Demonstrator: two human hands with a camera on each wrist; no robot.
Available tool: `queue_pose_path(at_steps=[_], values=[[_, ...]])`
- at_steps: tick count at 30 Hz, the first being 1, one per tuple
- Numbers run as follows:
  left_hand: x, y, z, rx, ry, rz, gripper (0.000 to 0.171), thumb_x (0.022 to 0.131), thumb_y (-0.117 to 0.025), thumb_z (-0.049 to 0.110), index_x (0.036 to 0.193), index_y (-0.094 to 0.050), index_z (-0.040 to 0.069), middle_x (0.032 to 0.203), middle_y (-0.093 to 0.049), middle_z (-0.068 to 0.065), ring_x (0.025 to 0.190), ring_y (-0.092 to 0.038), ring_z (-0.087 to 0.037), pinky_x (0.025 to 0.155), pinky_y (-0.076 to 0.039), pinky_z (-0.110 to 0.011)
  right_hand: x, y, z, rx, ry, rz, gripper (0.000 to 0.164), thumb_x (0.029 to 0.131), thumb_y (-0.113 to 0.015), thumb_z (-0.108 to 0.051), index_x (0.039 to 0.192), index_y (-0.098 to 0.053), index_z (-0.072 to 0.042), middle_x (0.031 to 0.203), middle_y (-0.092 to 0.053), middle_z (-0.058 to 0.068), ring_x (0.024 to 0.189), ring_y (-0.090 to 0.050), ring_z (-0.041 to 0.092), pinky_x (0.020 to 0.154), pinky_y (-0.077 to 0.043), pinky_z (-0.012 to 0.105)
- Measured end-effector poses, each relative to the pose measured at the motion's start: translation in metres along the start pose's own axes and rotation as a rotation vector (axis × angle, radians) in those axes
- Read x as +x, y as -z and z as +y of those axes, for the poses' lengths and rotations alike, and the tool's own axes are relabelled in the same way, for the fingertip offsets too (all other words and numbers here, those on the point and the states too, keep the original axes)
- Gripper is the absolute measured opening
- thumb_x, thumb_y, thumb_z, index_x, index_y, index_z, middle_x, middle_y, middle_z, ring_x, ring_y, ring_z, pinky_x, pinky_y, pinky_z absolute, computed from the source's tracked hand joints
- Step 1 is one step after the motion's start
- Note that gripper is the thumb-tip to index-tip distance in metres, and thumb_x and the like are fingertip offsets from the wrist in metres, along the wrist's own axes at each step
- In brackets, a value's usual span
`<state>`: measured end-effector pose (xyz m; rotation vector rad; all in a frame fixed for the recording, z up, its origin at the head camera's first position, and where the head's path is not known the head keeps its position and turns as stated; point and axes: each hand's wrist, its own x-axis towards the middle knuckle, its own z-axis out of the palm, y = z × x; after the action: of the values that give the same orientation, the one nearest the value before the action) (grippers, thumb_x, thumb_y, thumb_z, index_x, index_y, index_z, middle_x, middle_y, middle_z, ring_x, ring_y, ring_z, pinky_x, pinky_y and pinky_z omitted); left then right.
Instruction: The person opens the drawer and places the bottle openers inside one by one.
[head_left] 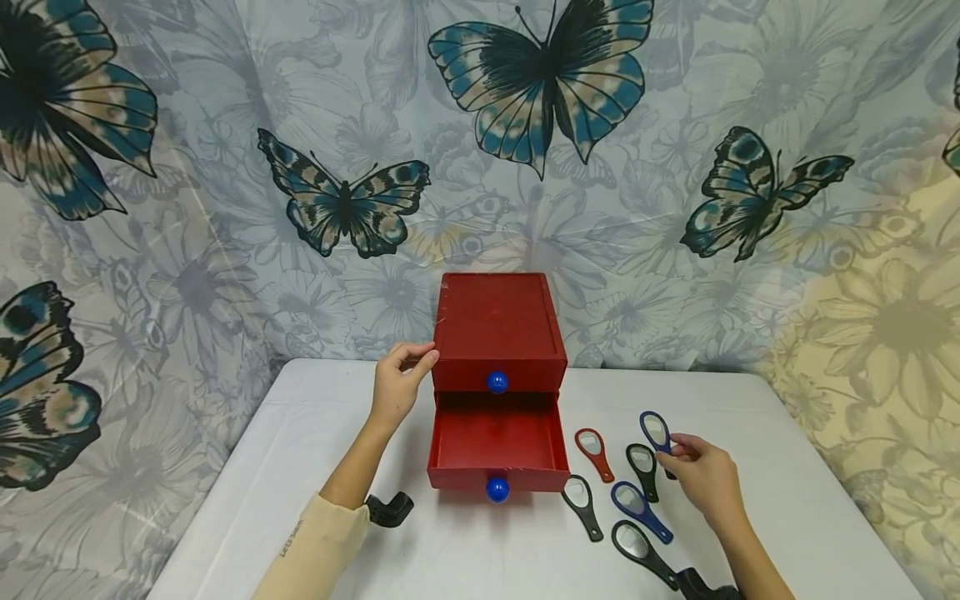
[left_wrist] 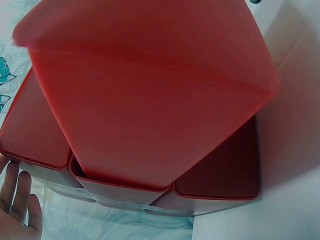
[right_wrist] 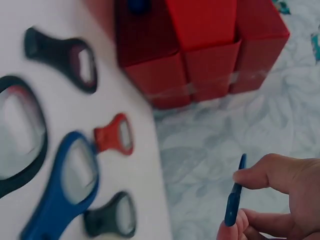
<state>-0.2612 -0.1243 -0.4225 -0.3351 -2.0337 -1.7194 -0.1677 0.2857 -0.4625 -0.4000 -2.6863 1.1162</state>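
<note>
My right hand (head_left: 708, 475) pinches a small blue magnifying glass (head_left: 656, 430) between thumb and fingertips, to the right of the other magnifiers; the right wrist view shows that blue magnifying glass (right_wrist: 233, 204) edge-on. My left hand (head_left: 397, 390) touches the upper left side of a red drawer cabinet (head_left: 495, 317), and in the left wrist view its fingers (left_wrist: 21, 192) lie loosely extended alongside. The cabinet's lower drawer (head_left: 498, 478) is pulled out with nothing inside it; its upper drawer, with a blue knob (head_left: 497, 382), is closed.
Right of the drawer, on the white table (head_left: 480, 558), lie a red magnifying glass (head_left: 593, 450), a larger blue one (head_left: 637, 507) and several black ones, one of them (head_left: 643, 553) nearest the front. A butterfly-patterned cloth (head_left: 600, 308) hangs behind the table.
</note>
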Motion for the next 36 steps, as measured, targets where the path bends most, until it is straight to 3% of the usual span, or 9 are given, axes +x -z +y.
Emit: queue_pose_path(at_steps=[13, 23, 36], values=[[0.0, 0.0, 0.001, 0.005, 0.025, -0.012, 0.021, 0.088, -0.073, 0.014, 0.104, -0.073, 0.0, 0.102, -0.068, -0.018, 0.085, -0.059, -0.001, 0.081, -0.049, -0.017, -0.004, 0.0, -0.068, 0.074, 0.19, -0.084, 0.039, 0.081, -0.075, -0.006, 0.115, -0.064, 0.01, 0.09, -0.066, 0.016, 0.069, -0.052, -0.002, 0.059, -0.047, 0.011], [0.003, 0.002, 0.005, 0.028, 0.042, -0.032, 0.02, 0.09, -0.07, 0.014, 0.104, -0.071, 0.0, 0.107, -0.07, -0.016, 0.086, -0.06, 0.001, 0.081, -0.049, -0.018, -0.015, -0.011, -0.117, 0.12, 0.308, -0.215, 0.036, 0.08, -0.075, -0.001, 0.114, -0.065, 0.009, 0.09, -0.065, 0.013, 0.076, -0.058, 0.014, 0.065, -0.05, 0.011], [0.005, 0.001, 0.01, 0.032, 0.063, -0.05, 0.02, 0.091, -0.069, 0.016, 0.103, -0.072, 0.001, 0.106, -0.069, -0.017, 0.087, -0.058, -0.001, 0.083, -0.049, -0.02, -0.026, -0.054, -0.152, 0.094, 0.432, -0.397, 0.03, 0.075, -0.075, -0.001, 0.103, -0.068, 0.005, 0.079, -0.062, 0.004, 0.074, -0.054, 0.012, 0.065, -0.048, 0.017]])
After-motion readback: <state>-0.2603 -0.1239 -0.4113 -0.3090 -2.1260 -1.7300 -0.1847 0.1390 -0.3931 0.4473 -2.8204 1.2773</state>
